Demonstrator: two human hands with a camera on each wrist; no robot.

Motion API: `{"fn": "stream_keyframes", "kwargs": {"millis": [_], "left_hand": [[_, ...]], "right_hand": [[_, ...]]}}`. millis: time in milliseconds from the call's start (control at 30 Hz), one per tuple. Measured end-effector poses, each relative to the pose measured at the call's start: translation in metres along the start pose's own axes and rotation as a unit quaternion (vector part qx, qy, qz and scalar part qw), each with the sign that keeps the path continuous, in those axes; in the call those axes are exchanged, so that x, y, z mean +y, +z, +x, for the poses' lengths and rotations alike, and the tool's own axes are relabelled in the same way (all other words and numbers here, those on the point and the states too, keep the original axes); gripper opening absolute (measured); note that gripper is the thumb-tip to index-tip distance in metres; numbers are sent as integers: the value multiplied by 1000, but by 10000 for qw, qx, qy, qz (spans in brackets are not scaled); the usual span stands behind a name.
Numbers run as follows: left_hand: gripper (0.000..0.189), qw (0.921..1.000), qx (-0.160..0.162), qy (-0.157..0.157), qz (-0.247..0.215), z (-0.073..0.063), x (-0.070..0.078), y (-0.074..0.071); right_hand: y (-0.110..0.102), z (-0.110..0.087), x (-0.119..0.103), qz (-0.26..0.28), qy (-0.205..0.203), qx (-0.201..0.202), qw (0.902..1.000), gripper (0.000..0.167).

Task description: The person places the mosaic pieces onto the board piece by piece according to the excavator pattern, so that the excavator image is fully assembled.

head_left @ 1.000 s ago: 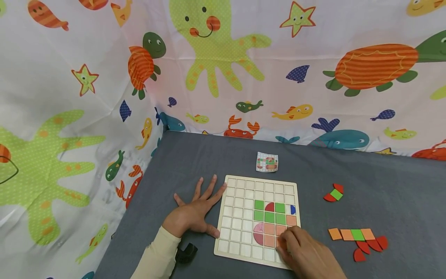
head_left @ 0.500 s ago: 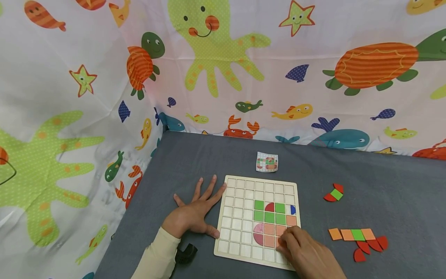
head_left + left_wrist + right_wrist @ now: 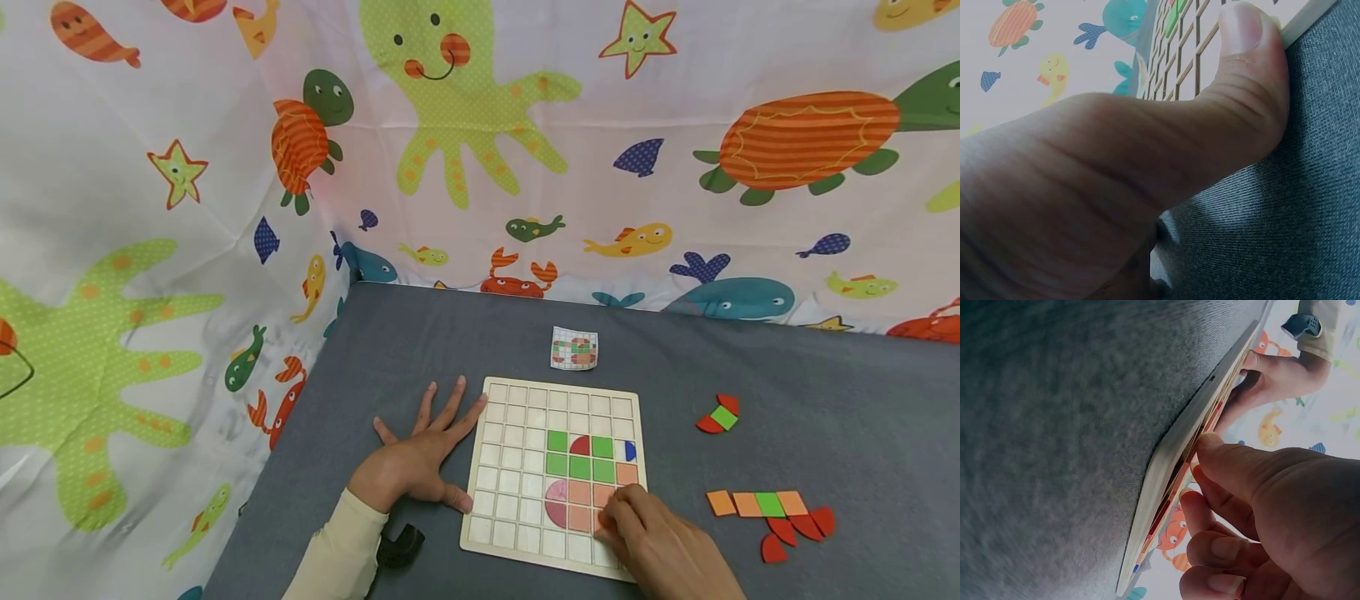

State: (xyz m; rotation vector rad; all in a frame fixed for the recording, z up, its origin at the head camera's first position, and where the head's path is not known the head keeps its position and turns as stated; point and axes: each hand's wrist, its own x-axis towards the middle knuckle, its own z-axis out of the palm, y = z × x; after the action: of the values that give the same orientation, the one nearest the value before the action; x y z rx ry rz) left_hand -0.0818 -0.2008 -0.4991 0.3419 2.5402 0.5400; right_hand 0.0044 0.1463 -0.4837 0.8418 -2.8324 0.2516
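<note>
1. Change over the last second: none found. Both hands keep their places; the coloured tiles in view and the loose pieces lie as before. Only the head view has drifted slightly. Judged from this, filling of the grid is no further along.
2. Right hand (image 3: 660, 537): fingers bent, thumb and fingertips at the lower right of the board (image 3: 508, 481). Whether a tile is pinched there or merely pressed: cannot tell; the hand hides those cells.
3. Left hand (image 3: 420, 458): fingers spread, palm down on the grey bench (image 3: 450, 333), thumb and a fingertip at the board's left edge. Probably steadying it.
4. Board: pale, square, gridded, flat on the bench between the hands. Visible fill: green squares (image 3: 580, 467), salmon squares (image 3: 579, 492), a red piece (image 3: 581, 445), a blue half-round (image 3: 631, 451), a rounded pink shape (image 3: 557, 502) across two cells. Left columns and top rows bare.
5. Nearby: printed card (image 3: 574, 348) beyond the board; loose upper cluster (image 3: 724, 418) and loose lower group (image 3: 769, 505) to its right.
</note>
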Motion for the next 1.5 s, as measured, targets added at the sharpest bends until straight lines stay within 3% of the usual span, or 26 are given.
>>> {"fn": "stream_keyframes", "kwargs": {"millis": [333, 633, 933, 1200, 1333, 1500], "left_hand": [[145, 9999, 34, 142, 0, -3, 0, -1], [146, 9999, 50, 109, 38, -1, -1, -1], [146, 9999, 42, 104, 29, -1, -1, -1], [146, 10000, 20, 31, 4, 0, -1, 0], [145, 10000, -51, 14, -13, -1, 0, -2], [144, 9999, -102, 2, -49, -4, 4, -6]], "right_hand": [[-9, 3, 4, 635, 382, -213, 9970, 29], [-24, 8, 29, 156, 687, 160, 9974, 32], [-38, 12, 53, 176, 821, 423, 9956, 36], [-48, 14, 66, 88, 1304, 553, 9899, 38], [-50, 13, 74, 29, 1492, 788, 9857, 54], [-51, 13, 88, 28, 1747, 938, 9801, 43]]}}
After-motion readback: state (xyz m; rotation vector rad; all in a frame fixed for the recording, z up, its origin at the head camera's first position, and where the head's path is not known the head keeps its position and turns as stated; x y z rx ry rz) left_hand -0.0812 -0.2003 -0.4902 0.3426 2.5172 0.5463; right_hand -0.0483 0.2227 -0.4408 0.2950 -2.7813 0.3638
